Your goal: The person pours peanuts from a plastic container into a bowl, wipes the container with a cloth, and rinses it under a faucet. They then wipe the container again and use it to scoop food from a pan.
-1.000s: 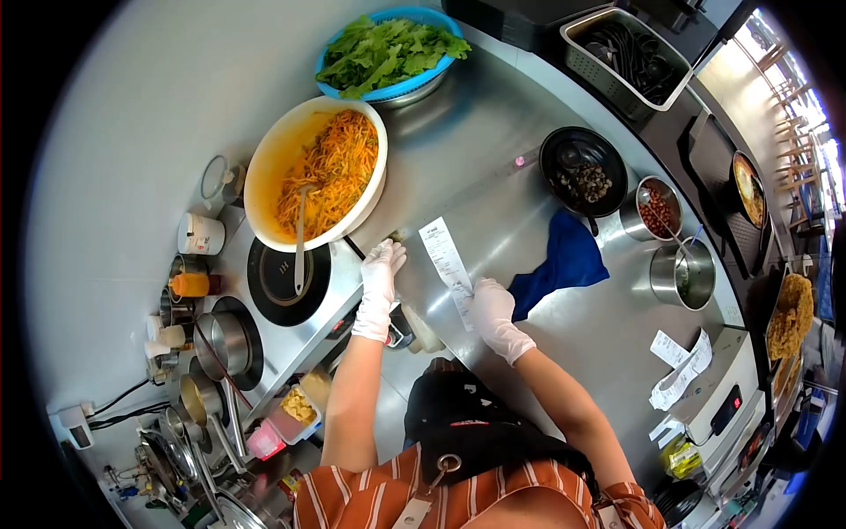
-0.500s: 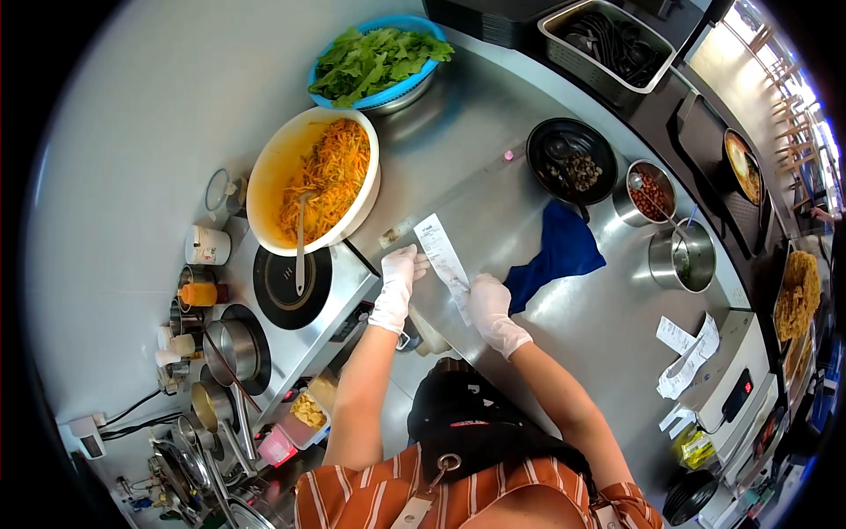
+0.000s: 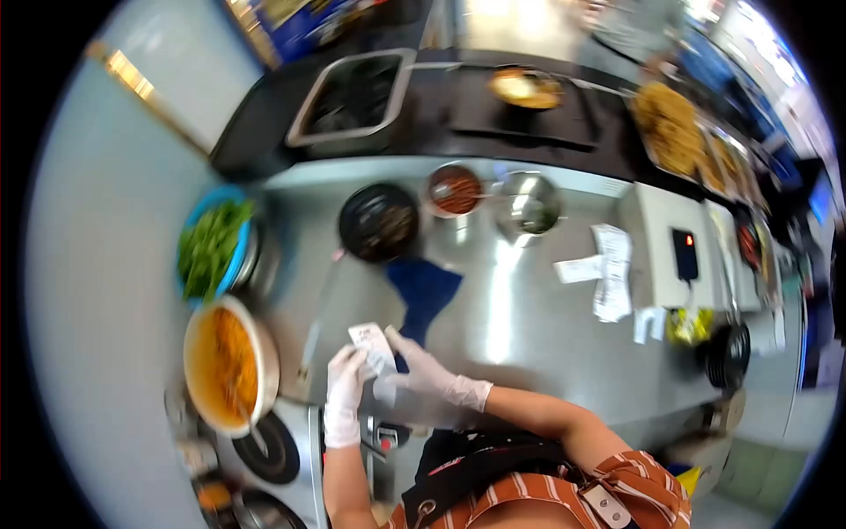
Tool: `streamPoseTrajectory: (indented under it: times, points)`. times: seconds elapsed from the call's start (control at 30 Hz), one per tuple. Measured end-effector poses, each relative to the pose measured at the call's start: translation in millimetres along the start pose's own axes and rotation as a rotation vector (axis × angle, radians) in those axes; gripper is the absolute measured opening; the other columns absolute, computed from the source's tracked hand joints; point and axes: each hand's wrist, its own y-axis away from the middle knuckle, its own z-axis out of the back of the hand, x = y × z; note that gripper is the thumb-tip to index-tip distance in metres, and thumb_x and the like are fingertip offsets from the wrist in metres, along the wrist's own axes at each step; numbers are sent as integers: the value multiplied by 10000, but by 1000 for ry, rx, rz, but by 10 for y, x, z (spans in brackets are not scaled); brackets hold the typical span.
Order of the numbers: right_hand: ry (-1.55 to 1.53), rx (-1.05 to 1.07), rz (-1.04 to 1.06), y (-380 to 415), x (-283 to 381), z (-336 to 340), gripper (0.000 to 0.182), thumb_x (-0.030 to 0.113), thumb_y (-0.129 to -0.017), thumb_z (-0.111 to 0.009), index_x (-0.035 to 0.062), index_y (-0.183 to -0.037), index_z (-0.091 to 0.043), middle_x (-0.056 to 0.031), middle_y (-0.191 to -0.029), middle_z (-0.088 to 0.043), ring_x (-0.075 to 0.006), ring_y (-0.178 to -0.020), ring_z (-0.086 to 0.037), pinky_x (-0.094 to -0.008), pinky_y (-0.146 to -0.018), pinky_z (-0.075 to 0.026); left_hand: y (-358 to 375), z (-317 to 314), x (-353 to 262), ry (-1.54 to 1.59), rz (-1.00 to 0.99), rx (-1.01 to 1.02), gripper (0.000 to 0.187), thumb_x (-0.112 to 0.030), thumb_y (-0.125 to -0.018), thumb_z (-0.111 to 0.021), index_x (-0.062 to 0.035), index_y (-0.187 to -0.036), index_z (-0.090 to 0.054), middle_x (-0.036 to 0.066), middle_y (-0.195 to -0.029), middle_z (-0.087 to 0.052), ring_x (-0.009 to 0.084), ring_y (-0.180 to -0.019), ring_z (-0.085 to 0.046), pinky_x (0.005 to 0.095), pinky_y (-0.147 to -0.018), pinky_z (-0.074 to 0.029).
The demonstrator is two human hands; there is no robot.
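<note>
Far left of frame: greens (image 3: 210,249) sitting in a blue basket, big bowl (image 3: 231,366) of orange shreds below it, burner (image 3: 264,445) under that.

Lower centre: left hand (image 3: 344,397) and right hand (image 3: 419,381), both gloved, are holding the receipt (image 3: 372,346) up off the tabletop (image 3: 520,335). Left hand's fingers are pinching its left edge. Right hand's fingers are stretched out flat against its right side, thumb hidden, so can't tell if that's a true pinch. Judging by this, the slip is picked up and being read; nothing on the line looks started for it yet.

Print on the receipt is too blurred to read. No brands legible anywhere.

Centre: blue cloth (image 3: 423,291) lying just beyond the receipt, dark pan (image 3: 379,220) above it, then red-filled pot (image 3: 456,189) and steel pot (image 3: 529,203).

Right: more slips (image 3: 604,269) lying beside a printer (image 3: 679,256) with a red light.
</note>
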Motion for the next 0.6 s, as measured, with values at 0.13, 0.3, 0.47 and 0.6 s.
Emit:
streamPoseTrajectory:
  times: [0.13,0.3,0.47,0.6]
  points:
    - [-191,-174,-82,379,205,637,785,99,-771,-653,17,-1413,-208,-186,-1349,-404,-236,-1229,-420,-326,-1004,-348,-130,-1004,-173,-59,46,283,174,-66,-850,-547,30,-993,-571,83,-905,-607,165,-839,-606,280,-737,-502]
    - [-469,-491,-169,979,249,1660,609,44,-797,-605,-23,-1346,-349,-117,-1199,-541,-151,-1101,-502,-290,-941,-413,-553,-2382,-55,-320,-58,580,178,-72,-822,-569,34,-962,-595,60,-919,-614,123,-855,-562,240,-769,-435]
    - [-310,-829,-206,1533,53,2679,455,20,-853,-559,-37,-1285,-426,-106,-1129,-584,-138,-1019,-551,-267,-871,-447,-896,-3827,485,-379,-113,781,192,-109,-804,-658,9,-952,-635,24,-849,-621,84,-742,-558,220,-656,-454]
    - [-402,-1029,-150,1717,-204,3261,356,21,-850,-565,-47,-1193,-502,-66,-977,-637,-120,-872,-594,-240,-778,-473,-1105,-4578,880,-420,-42,678,144,-83,-810,-642,19,-911,-635,26,-801,-621,85,-685,-556,224,-607,-453]
